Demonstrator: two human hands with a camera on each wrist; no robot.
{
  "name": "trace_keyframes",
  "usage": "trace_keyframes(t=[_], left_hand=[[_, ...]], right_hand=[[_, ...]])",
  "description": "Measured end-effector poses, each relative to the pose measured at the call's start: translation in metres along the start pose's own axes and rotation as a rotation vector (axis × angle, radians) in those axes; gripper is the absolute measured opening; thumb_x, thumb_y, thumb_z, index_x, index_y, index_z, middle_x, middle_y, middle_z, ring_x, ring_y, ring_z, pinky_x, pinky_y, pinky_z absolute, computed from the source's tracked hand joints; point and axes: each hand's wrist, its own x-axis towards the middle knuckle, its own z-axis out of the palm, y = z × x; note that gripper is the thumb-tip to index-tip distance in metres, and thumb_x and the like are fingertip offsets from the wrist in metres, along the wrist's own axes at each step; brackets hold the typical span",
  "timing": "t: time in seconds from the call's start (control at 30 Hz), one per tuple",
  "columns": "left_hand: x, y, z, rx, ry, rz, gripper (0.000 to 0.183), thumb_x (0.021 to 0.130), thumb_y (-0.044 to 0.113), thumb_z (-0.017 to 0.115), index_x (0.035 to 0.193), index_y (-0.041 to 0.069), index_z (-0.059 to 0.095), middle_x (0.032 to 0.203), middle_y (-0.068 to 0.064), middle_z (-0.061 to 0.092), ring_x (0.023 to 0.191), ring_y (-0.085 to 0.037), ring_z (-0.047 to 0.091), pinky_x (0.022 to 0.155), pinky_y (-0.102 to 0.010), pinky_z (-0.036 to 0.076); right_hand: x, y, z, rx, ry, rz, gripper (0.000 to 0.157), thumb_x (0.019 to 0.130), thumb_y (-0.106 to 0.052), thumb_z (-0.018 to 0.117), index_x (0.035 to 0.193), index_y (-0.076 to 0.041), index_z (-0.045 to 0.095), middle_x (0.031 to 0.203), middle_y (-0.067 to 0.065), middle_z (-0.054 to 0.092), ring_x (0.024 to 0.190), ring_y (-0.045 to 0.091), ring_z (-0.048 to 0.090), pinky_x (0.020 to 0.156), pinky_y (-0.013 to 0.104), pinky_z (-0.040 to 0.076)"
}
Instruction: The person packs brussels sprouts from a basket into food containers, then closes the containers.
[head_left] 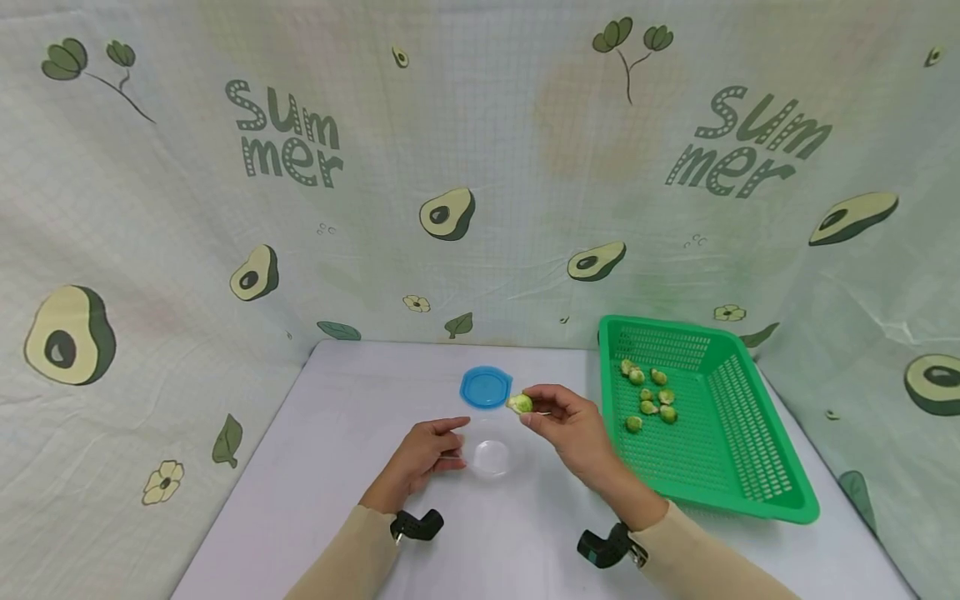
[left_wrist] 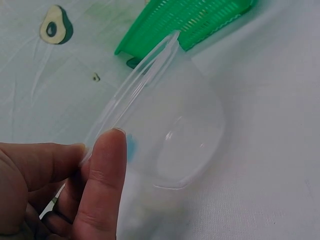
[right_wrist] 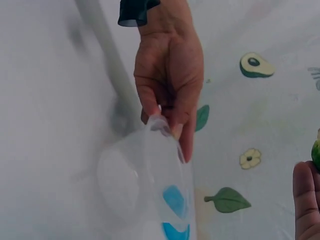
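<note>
A clear plastic cup point(head_left: 491, 457) stands on the white table point(head_left: 337, 433). My left hand point(head_left: 429, 448) grips its near rim, thumb point(left_wrist: 102, 185) on the outside of the cup point(left_wrist: 170, 130) and fingers point(right_wrist: 170, 100) at the rim of the cup point(right_wrist: 145, 185). Just above and behind the cup, my right hand point(head_left: 558, 421) pinches a green Brussels sprout point(head_left: 520, 404); only a sliver of the sprout point(right_wrist: 316, 152) shows in the right wrist view. A blue lid point(head_left: 486, 387) lies flat behind the cup.
A green mesh basket point(head_left: 750, 450) sits at the right of the table with several more sprouts point(head_left: 649, 392) in its far end. An avocado-print cloth point(head_left: 225, 208) walls in the back and sides.
</note>
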Motion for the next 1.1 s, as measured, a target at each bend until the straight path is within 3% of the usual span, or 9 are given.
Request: trace_keyframes(t=[0.27, 0.57, 0.77, 0.97, 1.1], left_hand=[[-0.001, 0.001, 0.0, 0.01, 0.003, 0.001, 0.045, 0.101, 0.004, 0.067, 0.145, 0.008, 0.065, 0.101, -0.014, 0.065, 0.078, -0.017, 0.066, 0.075, -0.03, 0.067], [-0.001, 0.001, 0.0, 0.025, 0.007, 0.001, 0.045, 0.101, 0.006, 0.067, 0.146, 0.009, 0.065, 0.102, -0.014, 0.065, 0.079, -0.017, 0.066, 0.075, -0.03, 0.067], [-0.001, 0.001, 0.001, 0.036, 0.009, 0.003, 0.045, 0.102, 0.007, 0.067, 0.146, 0.009, 0.064, 0.104, -0.015, 0.065, 0.079, -0.017, 0.066, 0.075, -0.03, 0.067], [-0.002, 0.001, 0.002, 0.047, 0.008, 0.005, 0.044, 0.102, 0.008, 0.066, 0.146, 0.011, 0.064, 0.103, -0.014, 0.065, 0.08, -0.018, 0.065, 0.076, -0.03, 0.067], [-0.001, 0.001, 0.002, 0.047, 0.003, 0.004, 0.044, 0.102, 0.007, 0.066, 0.146, 0.011, 0.065, 0.102, -0.013, 0.064, 0.081, -0.018, 0.065, 0.076, -0.03, 0.067]], right_hand=[[0.002, 0.024, 0.023, -0.022, 0.045, 0.073, 0.032, 0.09, 0.004, 0.078, 0.121, 0.002, 0.072, 0.115, 0.022, 0.073, 0.098, 0.013, 0.071, 0.084, 0.019, 0.062], [0.01, 0.046, 0.034, -0.164, 0.071, 0.084, 0.03, 0.09, 0.001, 0.08, 0.119, -0.006, 0.074, 0.111, 0.008, 0.074, 0.101, 0.021, 0.068, 0.081, 0.016, 0.058], [0.011, 0.054, 0.036, -0.29, 0.068, 0.037, 0.026, 0.09, -0.003, 0.082, 0.114, -0.01, 0.075, 0.106, 0.002, 0.075, 0.098, 0.02, 0.067, 0.083, 0.024, 0.058], [0.013, 0.065, 0.037, -0.351, 0.052, 0.022, 0.026, 0.09, -0.006, 0.083, 0.114, -0.012, 0.076, 0.108, 0.001, 0.075, 0.102, 0.028, 0.067, 0.091, 0.047, 0.06], [0.013, 0.071, 0.037, -0.391, 0.042, 0.03, 0.026, 0.09, -0.009, 0.084, 0.115, -0.014, 0.077, 0.11, 0.001, 0.073, 0.105, 0.028, 0.066, 0.093, 0.048, 0.059]])
